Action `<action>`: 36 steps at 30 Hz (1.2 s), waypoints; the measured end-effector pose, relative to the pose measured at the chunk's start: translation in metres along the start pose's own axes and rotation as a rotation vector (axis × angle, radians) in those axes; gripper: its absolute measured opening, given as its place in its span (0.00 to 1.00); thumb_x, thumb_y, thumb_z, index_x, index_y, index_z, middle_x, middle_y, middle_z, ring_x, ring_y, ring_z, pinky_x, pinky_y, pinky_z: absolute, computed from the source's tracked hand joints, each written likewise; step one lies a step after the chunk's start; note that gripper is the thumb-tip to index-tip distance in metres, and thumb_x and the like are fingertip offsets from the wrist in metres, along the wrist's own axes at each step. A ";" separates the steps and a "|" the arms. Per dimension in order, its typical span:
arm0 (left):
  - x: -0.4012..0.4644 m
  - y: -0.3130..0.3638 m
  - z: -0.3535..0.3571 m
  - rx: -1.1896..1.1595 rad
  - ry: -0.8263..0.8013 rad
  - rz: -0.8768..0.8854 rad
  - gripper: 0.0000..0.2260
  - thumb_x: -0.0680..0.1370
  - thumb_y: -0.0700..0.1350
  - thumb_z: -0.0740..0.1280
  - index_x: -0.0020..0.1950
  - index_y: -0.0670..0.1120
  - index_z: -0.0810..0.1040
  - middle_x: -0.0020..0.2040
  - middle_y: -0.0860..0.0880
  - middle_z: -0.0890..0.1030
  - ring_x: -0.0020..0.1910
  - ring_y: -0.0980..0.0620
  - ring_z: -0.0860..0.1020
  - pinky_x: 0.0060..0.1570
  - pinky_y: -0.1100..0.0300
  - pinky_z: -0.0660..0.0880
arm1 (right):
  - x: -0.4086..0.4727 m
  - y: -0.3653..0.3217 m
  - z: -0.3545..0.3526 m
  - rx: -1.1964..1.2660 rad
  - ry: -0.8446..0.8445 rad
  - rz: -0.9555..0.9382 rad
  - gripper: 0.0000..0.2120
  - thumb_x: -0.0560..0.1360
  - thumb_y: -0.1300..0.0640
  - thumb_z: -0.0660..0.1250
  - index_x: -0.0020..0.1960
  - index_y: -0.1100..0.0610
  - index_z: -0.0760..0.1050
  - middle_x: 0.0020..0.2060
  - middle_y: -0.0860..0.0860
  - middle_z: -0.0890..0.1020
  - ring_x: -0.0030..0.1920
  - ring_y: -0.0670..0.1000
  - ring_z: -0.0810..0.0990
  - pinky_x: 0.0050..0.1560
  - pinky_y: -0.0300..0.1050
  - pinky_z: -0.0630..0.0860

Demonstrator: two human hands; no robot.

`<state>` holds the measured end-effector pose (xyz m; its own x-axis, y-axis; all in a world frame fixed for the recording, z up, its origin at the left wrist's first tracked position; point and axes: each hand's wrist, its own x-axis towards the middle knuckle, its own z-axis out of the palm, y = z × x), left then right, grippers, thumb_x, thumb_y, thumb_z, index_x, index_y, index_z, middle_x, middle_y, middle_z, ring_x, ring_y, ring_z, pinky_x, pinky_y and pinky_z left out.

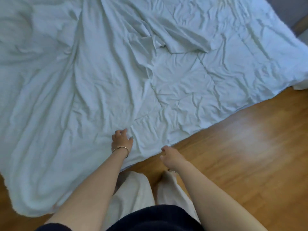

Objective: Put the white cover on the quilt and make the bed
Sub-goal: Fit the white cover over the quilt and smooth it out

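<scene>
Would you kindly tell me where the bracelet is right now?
In the head view, the bracelet circles the left wrist, just below the left hand over the white quilt's near edge.

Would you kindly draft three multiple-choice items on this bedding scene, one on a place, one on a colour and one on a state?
1. Where does the left hand lie?
A. on the white bedding near its edge
B. on the bare floor
C. on the dark top

2. What colour is the floor?
A. grey
B. warm brown wood
C. white

3. How does the white bedding lie?
A. folded in a neat stack
B. rolled into a tube
C. spread out and creased

Answers: 1 A, its fingers rest on the cloth just inside the edge. 2 B, brown boards show beside the cloth. 3 C, it spreads flat with many wrinkles. The right hand hangs at the edge, and whether it pinches the cloth cannot be told.
</scene>
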<state>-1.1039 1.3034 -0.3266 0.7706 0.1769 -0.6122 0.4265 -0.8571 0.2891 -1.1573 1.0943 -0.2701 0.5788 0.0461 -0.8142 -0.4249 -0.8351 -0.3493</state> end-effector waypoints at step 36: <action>0.010 0.077 0.030 -0.058 0.135 -0.132 0.23 0.79 0.65 0.53 0.73 0.63 0.62 0.60 0.56 0.76 0.59 0.53 0.75 0.51 0.56 0.75 | 0.236 -0.107 -0.228 -1.349 -0.008 -1.092 0.22 0.82 0.38 0.50 0.65 0.52 0.66 0.45 0.55 0.83 0.47 0.60 0.82 0.42 0.47 0.69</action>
<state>-1.0777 1.2240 -0.3325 0.7610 0.3523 -0.5448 0.5515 -0.7936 0.2570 -0.8166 1.0698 -0.3188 0.1743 0.8541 -0.4900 0.9627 -0.2524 -0.0976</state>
